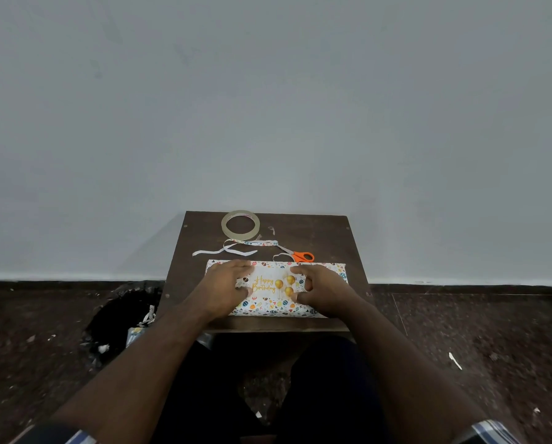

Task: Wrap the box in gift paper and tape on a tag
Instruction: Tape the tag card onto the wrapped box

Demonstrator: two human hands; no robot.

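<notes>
- The wrapped box [276, 307] lies flat on the small dark table [326, 238], at the edge nearest the person, covered in white paper with coloured dots.
- A white tag [273, 285] reading "Happy Birthday", with gold balloons, lies on top of the box, between the two hands.
- The left hand [225, 288] rests on the box at the tag's left end, fingers stretched out fairly flat and pressing down.
- The right hand [324, 290] sits at the tag's right end; thumb and forefinger seem to pinch its edge, though the view is too small to be sure.
- A roll of tape [240, 224] lies at the far edge of the table.
- Orange-handled scissors [300, 256] lie just behind the box, with paper strips [233, 248] to their left.
- A dark bin [124, 318] stands on the floor left of the table.
</notes>
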